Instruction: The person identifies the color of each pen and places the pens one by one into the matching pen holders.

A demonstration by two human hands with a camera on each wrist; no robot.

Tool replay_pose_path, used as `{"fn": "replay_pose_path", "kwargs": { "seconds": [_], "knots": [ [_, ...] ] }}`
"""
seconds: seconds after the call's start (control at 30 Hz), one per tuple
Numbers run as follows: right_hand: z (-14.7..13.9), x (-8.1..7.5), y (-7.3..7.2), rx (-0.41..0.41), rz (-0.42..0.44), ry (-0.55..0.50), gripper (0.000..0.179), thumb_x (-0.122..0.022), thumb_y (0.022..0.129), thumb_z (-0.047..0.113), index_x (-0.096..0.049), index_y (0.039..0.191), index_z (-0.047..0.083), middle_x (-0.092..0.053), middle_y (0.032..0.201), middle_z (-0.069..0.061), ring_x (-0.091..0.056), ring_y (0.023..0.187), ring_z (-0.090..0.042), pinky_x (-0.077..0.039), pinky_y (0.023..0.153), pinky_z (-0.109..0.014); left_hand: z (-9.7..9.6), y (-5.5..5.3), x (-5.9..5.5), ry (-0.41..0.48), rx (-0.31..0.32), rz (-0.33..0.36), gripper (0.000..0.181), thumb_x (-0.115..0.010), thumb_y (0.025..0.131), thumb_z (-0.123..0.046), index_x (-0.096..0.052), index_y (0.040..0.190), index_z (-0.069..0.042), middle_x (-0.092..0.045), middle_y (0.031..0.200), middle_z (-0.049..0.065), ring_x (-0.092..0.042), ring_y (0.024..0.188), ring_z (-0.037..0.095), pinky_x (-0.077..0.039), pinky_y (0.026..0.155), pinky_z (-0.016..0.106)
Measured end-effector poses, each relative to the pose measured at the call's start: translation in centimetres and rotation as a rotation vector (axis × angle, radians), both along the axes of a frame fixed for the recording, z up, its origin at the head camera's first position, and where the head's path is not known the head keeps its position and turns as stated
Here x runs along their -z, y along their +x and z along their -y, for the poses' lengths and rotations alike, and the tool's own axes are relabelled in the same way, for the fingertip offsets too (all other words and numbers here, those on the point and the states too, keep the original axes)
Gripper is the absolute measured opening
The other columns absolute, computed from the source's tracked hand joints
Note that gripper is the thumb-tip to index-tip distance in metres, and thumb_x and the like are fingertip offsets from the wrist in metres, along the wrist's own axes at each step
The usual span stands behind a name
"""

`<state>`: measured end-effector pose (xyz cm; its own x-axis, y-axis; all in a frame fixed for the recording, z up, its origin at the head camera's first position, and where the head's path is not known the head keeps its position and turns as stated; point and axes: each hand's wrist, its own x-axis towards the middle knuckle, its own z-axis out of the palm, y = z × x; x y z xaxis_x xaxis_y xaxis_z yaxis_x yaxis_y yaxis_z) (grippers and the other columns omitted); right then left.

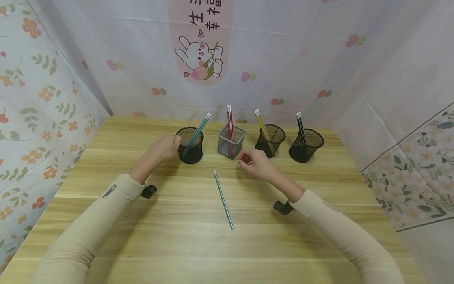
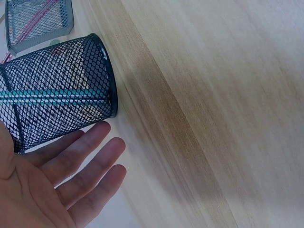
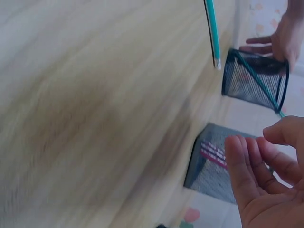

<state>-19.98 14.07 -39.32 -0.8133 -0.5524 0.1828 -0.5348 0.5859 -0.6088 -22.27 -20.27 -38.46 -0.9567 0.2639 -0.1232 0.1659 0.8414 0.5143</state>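
Note:
My left hand (image 1: 164, 148) holds the side of a round black mesh pen cup (image 1: 191, 154) near its rim. In the left wrist view, its fingers (image 2: 90, 164) spread along the cup's side. Teal pencils (image 1: 198, 131) lean in this cup, eraser ends up. My right hand (image 1: 260, 163), fingers loosely bent and nothing between them, hovers just in front of a square grey mesh cup (image 1: 224, 148) with red pencils (image 1: 230, 122). A single teal pencil (image 1: 223, 200) lies on the wooden table between my forearms, its eraser end toward the cups.
Right of the square cup stand two more round black mesh cups. One has yellow pencils (image 1: 262, 124), the other black pencils (image 1: 301, 126). A printed curtain (image 1: 283, 51) hangs behind the table (image 1: 177, 244), and a floral cloth (image 1: 39, 118) hangs on the left.

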Motion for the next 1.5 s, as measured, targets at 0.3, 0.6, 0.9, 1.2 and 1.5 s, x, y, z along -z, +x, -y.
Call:
{"fn": "replay_pose_path", "kwargs": {
  "seconds": [0.3,0.6,0.9,1.2,1.5],
  "knots": [
    [1.7,1.0,0.3,-0.033,0.134,0.049,0.003,-0.067,0.093,0.003,-0.068,0.094,0.001,-0.066,0.085,-0.004,-0.063,0.078,-0.015,-0.052,0.07,-0.03,0.0,-0.2,-0.1,0.004,0.003,0.01,0.043,-0.016,0.108,-0.021,-0.043,0.078,-0.006,-0.038,0.069,0.007,-0.028,0.061,0.02,-0.029,0.061,0.037],
    [3.7,1.9,1.1,-0.031,0.253,0.093,0.005,-0.069,0.093,0.004,-0.067,0.089,0.002,-0.065,0.075,0.0,-0.061,0.066,-0.011,-0.051,0.06,-0.025,0.0,-0.2,-0.1,0.011,0.0,-0.002,0.042,-0.017,0.108,-0.022,-0.044,0.08,-0.006,-0.039,0.07,0.008,-0.03,0.062,0.021,-0.031,0.063,0.038],
    [5.7,2.5,2.4,-0.007,0.188,0.145,0.022,-0.077,0.09,0.014,-0.063,0.074,0.007,-0.06,0.062,0.004,-0.056,0.05,-0.007,-0.042,0.051,-0.021,0.0,-0.1,-0.2,0.007,-0.006,0.025,0.044,-0.016,0.109,-0.023,-0.043,0.079,-0.006,-0.039,0.07,0.008,-0.029,0.062,0.021,-0.03,0.063,0.038],
    [7.3,2.5,2.6,0.057,0.189,0.248,0.033,-0.084,0.084,0.026,-0.061,0.067,0.011,-0.057,0.057,0.005,-0.056,0.049,-0.007,-0.041,0.051,-0.023,0.0,0.0,-0.2,0.003,-0.002,0.012,0.042,-0.017,0.108,-0.02,-0.044,0.081,-0.005,-0.039,0.072,0.009,-0.031,0.064,0.022,-0.032,0.067,0.04],
    [7.6,2.3,3.0,0.075,0.274,0.233,0.028,-0.082,0.084,0.012,-0.062,0.065,0.009,-0.06,0.056,0.003,-0.059,0.046,-0.008,-0.045,0.048,-0.021,0.0,0.0,-0.2,0.008,-0.005,0.014,0.042,-0.017,0.108,-0.021,-0.043,0.079,-0.006,-0.039,0.071,0.008,-0.03,0.062,0.021,-0.031,0.064,0.037]
  ]
}}
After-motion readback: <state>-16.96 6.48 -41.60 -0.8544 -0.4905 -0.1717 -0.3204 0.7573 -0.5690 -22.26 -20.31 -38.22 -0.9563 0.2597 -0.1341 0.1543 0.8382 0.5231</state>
